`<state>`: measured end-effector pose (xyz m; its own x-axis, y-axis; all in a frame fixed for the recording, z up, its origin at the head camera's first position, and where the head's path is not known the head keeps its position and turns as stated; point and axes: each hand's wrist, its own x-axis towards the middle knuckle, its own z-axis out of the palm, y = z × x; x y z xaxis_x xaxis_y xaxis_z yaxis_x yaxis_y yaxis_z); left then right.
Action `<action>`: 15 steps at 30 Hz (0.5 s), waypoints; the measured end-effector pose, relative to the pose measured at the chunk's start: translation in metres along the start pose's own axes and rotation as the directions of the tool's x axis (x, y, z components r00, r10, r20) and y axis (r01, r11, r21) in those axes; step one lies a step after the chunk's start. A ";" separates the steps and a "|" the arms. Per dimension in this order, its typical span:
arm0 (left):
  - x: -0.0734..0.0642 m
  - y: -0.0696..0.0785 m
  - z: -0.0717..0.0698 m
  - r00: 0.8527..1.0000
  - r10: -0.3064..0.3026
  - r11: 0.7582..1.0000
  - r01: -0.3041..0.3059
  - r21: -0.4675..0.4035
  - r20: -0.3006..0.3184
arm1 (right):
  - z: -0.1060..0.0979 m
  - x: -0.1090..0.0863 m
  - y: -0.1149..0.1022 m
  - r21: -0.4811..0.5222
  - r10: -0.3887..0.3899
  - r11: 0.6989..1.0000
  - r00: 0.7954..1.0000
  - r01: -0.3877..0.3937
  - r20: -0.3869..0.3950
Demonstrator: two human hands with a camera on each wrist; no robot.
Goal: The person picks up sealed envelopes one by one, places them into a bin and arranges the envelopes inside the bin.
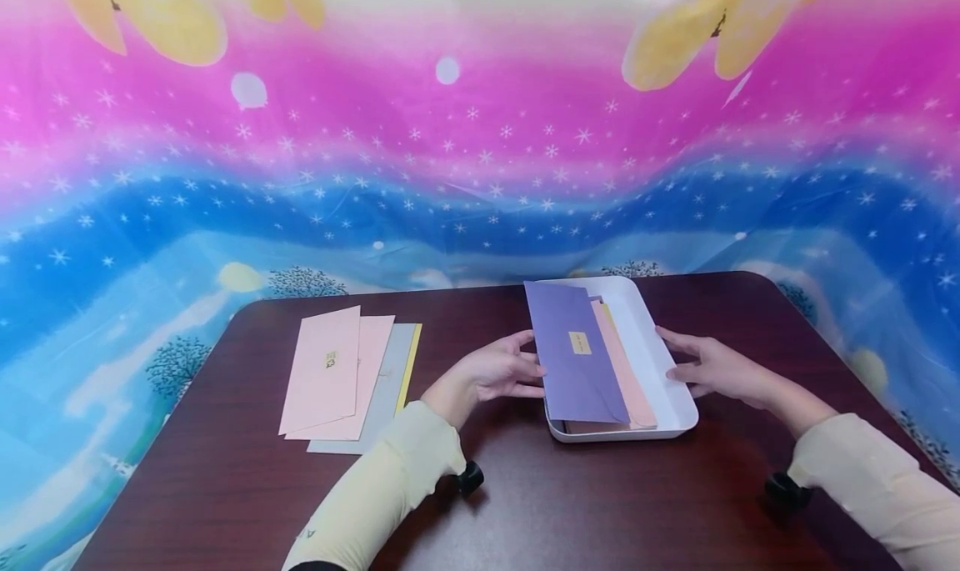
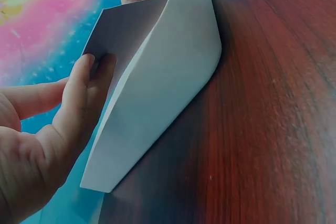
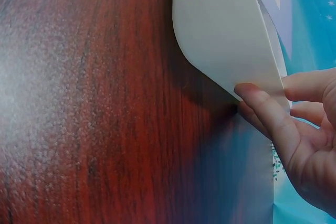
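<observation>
A purple envelope (image 1: 573, 371) with a small cream label lies tilted over the left side of a white tray (image 1: 647, 329), its left edge resting up past the rim. My left hand (image 1: 498, 367) pinches that left edge, with fingertips on its underside in the left wrist view. Under it in the tray, a pink envelope (image 1: 628, 371) and a sliver of yellow show. My right hand (image 1: 723, 371) holds the tray's right rim, fingers (image 3: 262, 106) against the outer wall in the right wrist view.
To the left on the dark wooden table (image 1: 225, 471) lies a fanned pile: a pink envelope (image 1: 318, 388) with a label on top, another pink one, a grey envelope (image 1: 386, 379) and a yellow edge. A printed cloth (image 1: 480, 154) hangs behind the table.
</observation>
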<state>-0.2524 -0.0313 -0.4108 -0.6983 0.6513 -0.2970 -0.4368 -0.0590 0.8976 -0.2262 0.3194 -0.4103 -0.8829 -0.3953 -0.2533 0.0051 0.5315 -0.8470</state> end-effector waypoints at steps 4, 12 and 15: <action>0.003 0.001 0.004 1.000 -0.007 1.000 0.007 -0.005 0.001 | 0.001 -0.001 0.000 -0.013 0.006 1.000 1.000 -0.006 -0.002; 0.007 0.001 0.010 1.000 -0.024 1.000 0.024 -0.013 -0.019 | 0.000 0.000 0.000 -0.001 0.010 1.000 1.000 -0.010 -0.002; 0.009 0.001 0.011 0.999 -0.023 1.000 0.023 -0.004 -0.038 | 0.000 0.001 0.000 -0.003 0.009 1.000 1.000 -0.009 -0.005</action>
<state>-0.2525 -0.0168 -0.4090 -0.7093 0.6230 -0.3299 -0.4548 -0.0469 0.8893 -0.2269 0.3192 -0.4109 -0.8851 -0.3867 -0.2591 0.0121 0.5373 -0.8433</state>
